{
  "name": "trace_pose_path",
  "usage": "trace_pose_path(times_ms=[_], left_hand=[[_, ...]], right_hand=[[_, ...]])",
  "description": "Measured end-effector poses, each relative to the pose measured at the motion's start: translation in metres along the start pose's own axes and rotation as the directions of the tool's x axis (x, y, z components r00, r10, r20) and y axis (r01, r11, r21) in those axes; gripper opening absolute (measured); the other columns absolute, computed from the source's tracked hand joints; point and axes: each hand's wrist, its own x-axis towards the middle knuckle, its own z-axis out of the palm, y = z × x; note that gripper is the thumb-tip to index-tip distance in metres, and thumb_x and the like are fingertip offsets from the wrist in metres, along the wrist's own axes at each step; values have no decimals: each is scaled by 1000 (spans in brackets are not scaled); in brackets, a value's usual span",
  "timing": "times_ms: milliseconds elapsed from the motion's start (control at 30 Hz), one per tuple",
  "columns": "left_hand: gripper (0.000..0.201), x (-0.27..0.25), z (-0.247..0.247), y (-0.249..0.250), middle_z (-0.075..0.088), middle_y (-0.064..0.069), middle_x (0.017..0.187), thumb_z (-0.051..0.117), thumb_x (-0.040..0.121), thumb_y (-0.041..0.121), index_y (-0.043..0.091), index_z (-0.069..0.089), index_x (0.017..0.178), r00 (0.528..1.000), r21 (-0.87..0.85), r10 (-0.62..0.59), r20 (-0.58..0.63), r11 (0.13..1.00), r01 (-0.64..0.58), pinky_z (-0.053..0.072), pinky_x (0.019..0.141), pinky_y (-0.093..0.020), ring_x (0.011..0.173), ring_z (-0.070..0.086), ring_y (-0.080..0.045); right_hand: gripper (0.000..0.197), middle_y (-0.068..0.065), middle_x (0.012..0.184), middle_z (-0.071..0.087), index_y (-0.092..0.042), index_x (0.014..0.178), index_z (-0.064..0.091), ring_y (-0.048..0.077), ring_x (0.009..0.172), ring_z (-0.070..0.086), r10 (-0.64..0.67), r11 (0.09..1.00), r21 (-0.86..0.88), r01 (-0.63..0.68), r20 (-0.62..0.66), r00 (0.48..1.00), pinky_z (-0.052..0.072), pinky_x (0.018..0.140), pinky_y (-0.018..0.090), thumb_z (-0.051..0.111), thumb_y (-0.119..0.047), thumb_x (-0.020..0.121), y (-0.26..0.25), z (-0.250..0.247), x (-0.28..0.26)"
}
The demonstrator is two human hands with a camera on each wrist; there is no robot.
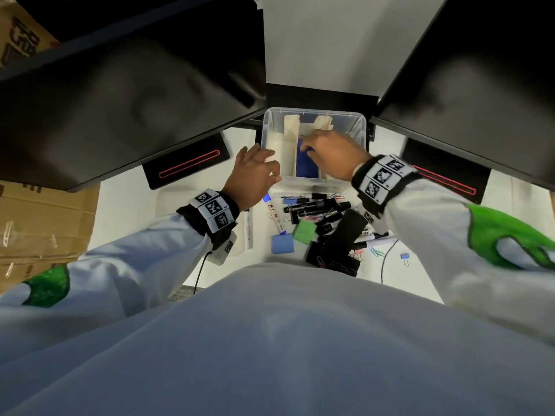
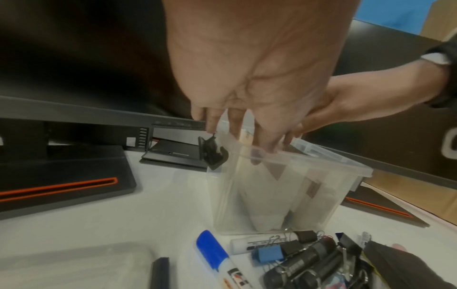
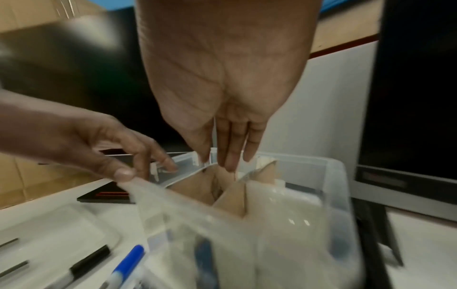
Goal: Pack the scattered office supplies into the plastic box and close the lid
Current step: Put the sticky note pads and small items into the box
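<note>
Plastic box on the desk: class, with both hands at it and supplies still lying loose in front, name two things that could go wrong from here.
1. The plastic box already holds upright envelopes, which the right hand reaches among. They fill much of the space, so the markers and binder clips may not fit and the lid may not close.
2. The left hand only rests on the box's rim; the light box could slide or tip.

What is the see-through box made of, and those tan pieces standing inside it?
The box looks like clear, glossy plastic: its contents and the desk show through its walls. The tan pieces look like matte cardboard or stiff card, flat, dull and folded at sharp angles, though blur leaves that uncertain.
</note>
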Motion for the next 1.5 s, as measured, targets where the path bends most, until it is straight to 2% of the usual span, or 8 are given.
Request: trace_pose_path(times_ms=[167,333,400,700,900,1067,1300,1500], left_hand=[[19,-2,3,26,54,-11,131,62,87,20,18,66,106,990,44,62,-123,997,-57,29,108,-45,130,43,-32],[28,-3,10,56,58,-5,122,61,85,17,17,61,113,995,1,57,-86,998,-58,33,101,-41,116,51,-28],[32,-5,12,63,57,-6,123,61,82,13,16,62,114,994,-4,48,-93,999,-49,33,101,-41,116,51,-29],[30,-14,9,86,57,-4,116,56,87,11,17,63,116,973,-109,168,-161,976,-187,32,95,-33,111,51,-25],[27,-22,22,100,57,-9,111,54,92,9,12,62,117,944,-231,324,54,924,-304,47,85,-37,95,59,-28],[34,-27,36,104,53,-14,118,54,92,9,10,57,125,914,-216,331,233,934,-283,44,80,-34,97,58,-33],[45,-20,19,100,51,0,126,60,93,35,23,47,134,937,-339,258,235,925,-170,49,90,-34,106,57,-20],[33,-12,-16,100,62,-3,119,50,98,34,19,52,128,974,-340,223,49,920,-193,51,86,-36,102,61,-21]], right_hand=[[23,1,112,60,-18,114,62,17,99,58,-153,980,123,158,-48,987,52,86,33,46,-15,97,4,18,-89],[62,5,143,45,-27,142,44,26,130,43,-95,988,-65,137,438,894,39,106,42,62,-19,83,29,65,-138],[74,8,151,35,-26,147,35,30,137,34,-58,960,-211,185,496,866,30,112,45,69,-24,81,37,82,-146],[69,6,130,55,-20,135,48,28,120,52,-128,939,-286,192,227,965,36,108,42,77,-31,74,47,106,-153],[78,12,142,45,-18,143,38,31,130,45,-60,959,-261,115,208,976,32,111,44,77,-32,77,49,110,-159],[70,8,127,57,-18,135,46,29,115,54,-21,971,-230,58,158,987,39,103,39,77,-31,74,43,111,-157],[41,5,121,62,-16,130,53,24,109,56,19,978,210,12,-148,989,40,97,32,59,-11,89,48,92,-161],[42,3,125,58,-25,134,39,20,108,57,137,870,486,-81,-81,987,48,85,33,54,-36,97,30,76,-160]])
